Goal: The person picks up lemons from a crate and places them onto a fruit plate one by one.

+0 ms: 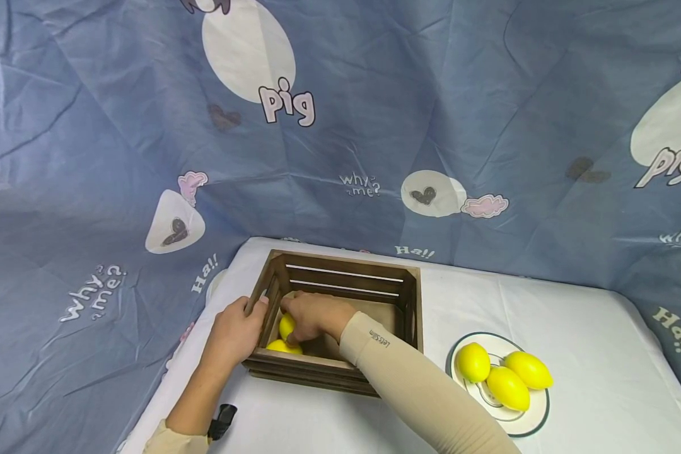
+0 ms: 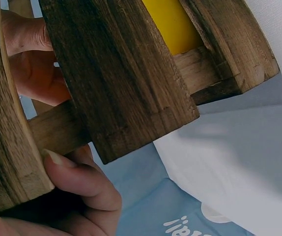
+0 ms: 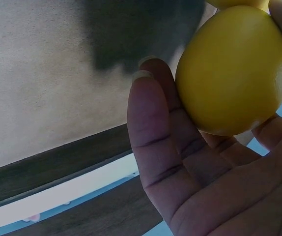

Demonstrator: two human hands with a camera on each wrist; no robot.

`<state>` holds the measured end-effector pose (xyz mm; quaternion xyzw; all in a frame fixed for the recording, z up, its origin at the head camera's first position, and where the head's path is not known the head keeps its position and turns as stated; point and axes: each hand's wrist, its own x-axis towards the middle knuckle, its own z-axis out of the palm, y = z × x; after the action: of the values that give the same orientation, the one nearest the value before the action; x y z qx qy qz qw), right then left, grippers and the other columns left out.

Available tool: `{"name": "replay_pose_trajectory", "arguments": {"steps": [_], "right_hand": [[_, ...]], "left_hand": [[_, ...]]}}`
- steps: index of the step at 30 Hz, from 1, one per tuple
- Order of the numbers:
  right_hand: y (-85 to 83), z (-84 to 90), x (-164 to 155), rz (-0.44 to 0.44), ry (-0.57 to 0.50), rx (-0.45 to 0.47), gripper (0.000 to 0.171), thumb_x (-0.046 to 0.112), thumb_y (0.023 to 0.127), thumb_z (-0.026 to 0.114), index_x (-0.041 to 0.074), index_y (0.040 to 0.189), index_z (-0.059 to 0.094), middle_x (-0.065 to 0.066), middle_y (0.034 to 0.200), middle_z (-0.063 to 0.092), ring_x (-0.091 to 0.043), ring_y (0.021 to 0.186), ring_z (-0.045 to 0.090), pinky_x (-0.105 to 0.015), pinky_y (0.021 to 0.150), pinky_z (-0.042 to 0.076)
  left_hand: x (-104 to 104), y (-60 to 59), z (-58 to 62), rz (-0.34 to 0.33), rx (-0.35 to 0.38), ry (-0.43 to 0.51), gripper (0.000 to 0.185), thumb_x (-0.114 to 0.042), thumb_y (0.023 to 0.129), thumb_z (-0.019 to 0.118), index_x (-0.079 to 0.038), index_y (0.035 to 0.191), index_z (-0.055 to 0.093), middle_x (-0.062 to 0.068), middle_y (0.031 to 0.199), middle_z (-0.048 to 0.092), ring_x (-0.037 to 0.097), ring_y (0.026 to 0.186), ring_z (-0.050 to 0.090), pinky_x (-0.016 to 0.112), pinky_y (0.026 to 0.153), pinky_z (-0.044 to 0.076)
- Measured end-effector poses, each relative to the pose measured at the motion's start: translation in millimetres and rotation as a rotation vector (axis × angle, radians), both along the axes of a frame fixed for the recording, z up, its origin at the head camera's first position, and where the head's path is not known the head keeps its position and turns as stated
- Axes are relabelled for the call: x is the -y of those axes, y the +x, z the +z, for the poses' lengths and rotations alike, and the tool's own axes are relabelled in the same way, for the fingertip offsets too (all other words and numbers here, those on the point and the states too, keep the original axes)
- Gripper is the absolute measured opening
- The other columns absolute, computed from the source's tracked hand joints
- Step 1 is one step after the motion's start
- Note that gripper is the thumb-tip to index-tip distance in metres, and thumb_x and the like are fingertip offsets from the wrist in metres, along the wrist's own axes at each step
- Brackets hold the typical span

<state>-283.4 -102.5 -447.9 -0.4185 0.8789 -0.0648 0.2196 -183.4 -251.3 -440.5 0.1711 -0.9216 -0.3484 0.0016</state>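
A: Report the status of both hands.

B: The left hand (image 1: 234,334) is gripping the left wall of the wooden crate (image 1: 374,285), fingers curled over the top slat and thumb on the outside; the left wrist view is confirming this, with a thumb (image 2: 77,174) pressing against the slat edge. The right hand (image 1: 313,315) is reaching down inside the crate and is grasping a lemon (image 1: 286,326), fingers wrapped round it. The right wrist view is showing that lemon (image 3: 234,69) sitting against the palm, above the crate floor.

A: Is it resting on the floor?

B: That cannot be determined; the contact point is hidden by the hand.

A: What else is lying in the crate?

B: A second lemon (image 1: 284,346) is lying against the near wall, just beside the held one.

A: And outside it?

B: Three lemons are lying together on the white plate (image 1: 530,421) to the right of the crate, on the white tabletop (image 1: 590,328), well apart from both hands.

A: Progress assessment?

B: Judging from the layout, lemons are moving between plate and crate. Two are at the crate and three are waiting on the plate, so roughly two fifths appears complete. The held lemon is not released.
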Motion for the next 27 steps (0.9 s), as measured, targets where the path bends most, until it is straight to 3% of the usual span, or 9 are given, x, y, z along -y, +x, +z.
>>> {"name": "replay_pose_trajectory", "arguments": {"steps": [12,27], "right_hand": [[0.1,2.5,0.6,0.01,0.017,0.007,0.061,0.036,0.088,0.084,0.017,0.14,0.06,-0.006,0.136,0.059,-0.015,0.094,0.057,-0.032,0.086,0.05],[0.1,1.3,0.5,0.007,0.011,0.011,0.061,0.035,0.088,0.085,0.016,0.14,0.06,-0.005,0.137,0.059,-0.015,0.095,0.057,-0.031,0.086,0.051]], "left_hand": [[0.3,0.0,-0.1,0.009,-0.002,0.015,0.045,-0.042,0.11,0.045,-0.002,0.105,0.064,0.013,0.088,0.067,0.03,0.082,0.063,0.047,0.071,0.049],[0.1,-0.3,0.1,0.007,0.004,0.014,0.047,-0.043,0.11,0.044,0.0,0.108,0.064,0.014,0.092,0.068,0.031,0.085,0.064,0.05,0.073,0.05]]}}
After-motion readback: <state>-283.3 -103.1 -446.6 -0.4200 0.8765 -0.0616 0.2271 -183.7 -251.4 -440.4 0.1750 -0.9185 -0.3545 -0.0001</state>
